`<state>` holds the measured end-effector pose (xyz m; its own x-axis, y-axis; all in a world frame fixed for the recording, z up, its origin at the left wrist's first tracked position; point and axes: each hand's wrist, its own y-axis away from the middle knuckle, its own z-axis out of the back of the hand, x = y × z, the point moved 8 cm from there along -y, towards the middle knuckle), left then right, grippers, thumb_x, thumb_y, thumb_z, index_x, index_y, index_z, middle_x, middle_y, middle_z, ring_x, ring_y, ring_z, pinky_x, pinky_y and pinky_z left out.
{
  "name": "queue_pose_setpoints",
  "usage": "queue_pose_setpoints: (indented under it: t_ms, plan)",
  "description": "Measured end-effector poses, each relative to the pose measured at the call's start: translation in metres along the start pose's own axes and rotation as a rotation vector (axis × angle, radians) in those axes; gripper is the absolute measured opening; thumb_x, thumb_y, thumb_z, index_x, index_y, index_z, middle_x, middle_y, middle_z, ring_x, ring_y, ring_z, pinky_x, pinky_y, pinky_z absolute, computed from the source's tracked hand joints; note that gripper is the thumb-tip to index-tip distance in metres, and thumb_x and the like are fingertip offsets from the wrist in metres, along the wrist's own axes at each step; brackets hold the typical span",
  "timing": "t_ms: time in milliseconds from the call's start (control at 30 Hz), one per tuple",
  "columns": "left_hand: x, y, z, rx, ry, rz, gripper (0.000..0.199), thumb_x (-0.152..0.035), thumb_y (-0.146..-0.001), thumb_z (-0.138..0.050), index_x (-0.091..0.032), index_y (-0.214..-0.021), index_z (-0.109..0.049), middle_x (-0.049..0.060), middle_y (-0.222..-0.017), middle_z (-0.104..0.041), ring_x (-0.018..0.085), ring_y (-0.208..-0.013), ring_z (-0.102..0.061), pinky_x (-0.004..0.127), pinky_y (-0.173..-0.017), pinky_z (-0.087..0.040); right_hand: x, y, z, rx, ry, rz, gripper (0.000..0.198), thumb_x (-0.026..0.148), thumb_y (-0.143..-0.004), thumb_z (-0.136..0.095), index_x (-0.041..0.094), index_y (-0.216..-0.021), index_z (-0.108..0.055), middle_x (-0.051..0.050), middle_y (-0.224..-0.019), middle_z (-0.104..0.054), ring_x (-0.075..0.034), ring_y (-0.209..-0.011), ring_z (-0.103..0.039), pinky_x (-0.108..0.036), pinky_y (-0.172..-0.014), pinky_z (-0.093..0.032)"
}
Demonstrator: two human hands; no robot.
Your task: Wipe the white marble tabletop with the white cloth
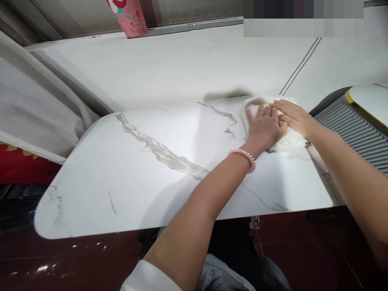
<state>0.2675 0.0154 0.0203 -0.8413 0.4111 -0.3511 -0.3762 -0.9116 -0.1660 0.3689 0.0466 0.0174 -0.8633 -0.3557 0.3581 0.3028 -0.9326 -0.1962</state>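
Observation:
A cream-white, fluffy cloth [291,139] lies bunched at the right end of a white marble-patterned tabletop [169,202]. My left hand [266,125], with a pink coil band on its wrist, presses flat on this cloth, fingers spread. Beside it, my right hand [294,115] also rests on the cloth with its fingers stretched toward the left hand, the two hands touching or nearly so. The cloth's underside and part of its middle are hidden beneath the hands.
Behind the tabletop runs a white wall [169,64]. A pink patterned cup-like object [131,22] stands on the ledge above. A grey ribbed surface with a yellow edge [354,125] is at the right. A pale curtain [39,93] hangs left, over dark red floor [75,262].

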Motion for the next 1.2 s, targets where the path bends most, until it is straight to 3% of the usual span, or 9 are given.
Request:
queue_pose_setpoints:
  t_ms: [133, 267, 500, 767, 967, 1200]
  plan:
    - [0.004, -0.027, -0.002, 0.009, 0.013, 0.008, 0.059, -0.028, -0.096, -0.024, -0.017, -0.153, -0.037, 0.005, -0.162, -0.036, 0.027, -0.154, -0.020, 0.056, -0.127, -0.007, -0.011, -0.018, 0.004, 0.018, 0.003, -0.106, 0.052, 0.027, -0.094, -0.038, 0.020, -0.144, -0.048, -0.007, -0.160, -0.039, -0.022, -0.153, -0.026, -0.043, -0.127, -0.020]
    - [0.005, -0.044, -0.004, 0.033, 0.017, -0.016, 0.060, -0.030, -0.096, -0.023, -0.017, -0.153, -0.036, 0.005, -0.162, -0.036, 0.024, -0.154, -0.021, 0.054, -0.127, -0.007, -0.023, -0.027, 0.005, -0.019, 0.052, -0.118, 0.052, 0.030, -0.095, -0.036, 0.020, -0.145, -0.048, -0.007, -0.159, -0.041, -0.024, -0.152, -0.027, -0.042, -0.127, -0.020]
    - [0.000, -0.041, -0.004, 0.046, 0.016, -0.051, 0.057, -0.029, -0.098, -0.023, -0.019, -0.153, -0.038, 0.004, -0.163, -0.034, 0.025, -0.154, -0.019, 0.056, -0.126, -0.007, -0.029, -0.014, 0.003, 0.038, 0.156, -0.071, 0.060, 0.041, -0.100, -0.021, 0.021, -0.154, -0.036, -0.007, -0.165, -0.029, -0.026, -0.155, -0.018, -0.050, -0.126, -0.015]
    - [-0.047, 0.019, -0.005, -0.041, -0.017, -0.150, 0.057, -0.026, -0.098, -0.025, -0.013, -0.151, -0.041, 0.011, -0.161, -0.038, 0.031, -0.152, -0.022, 0.062, -0.123, -0.019, -0.013, 0.061, 0.018, 0.075, 0.225, -0.141, 0.063, 0.046, -0.098, -0.014, 0.024, -0.156, -0.030, -0.006, -0.166, -0.027, -0.027, -0.155, -0.018, -0.053, -0.126, -0.017]
    - [-0.083, 0.080, -0.006, 0.014, -0.049, -0.230, 0.058, -0.030, -0.100, -0.025, -0.010, -0.152, -0.040, 0.012, -0.162, -0.035, 0.032, -0.151, -0.024, 0.065, -0.120, -0.026, 0.009, 0.138, 0.027, 0.053, 0.256, -0.170, 0.062, 0.050, -0.100, -0.012, 0.029, -0.155, -0.030, -0.007, -0.164, -0.031, -0.027, -0.154, -0.021, -0.055, -0.126, -0.020]
    - [-0.078, 0.129, 0.005, 0.000, -0.087, -0.343, 0.057, -0.029, -0.101, -0.026, -0.005, -0.151, -0.040, 0.014, -0.161, -0.036, 0.034, -0.151, -0.026, 0.071, -0.114, -0.030, 0.049, 0.174, 0.018, 0.055, 0.323, -0.195, 0.064, 0.045, -0.099, -0.012, 0.020, -0.156, -0.030, -0.009, -0.165, -0.029, -0.027, -0.155, -0.020, -0.055, -0.126, -0.019]
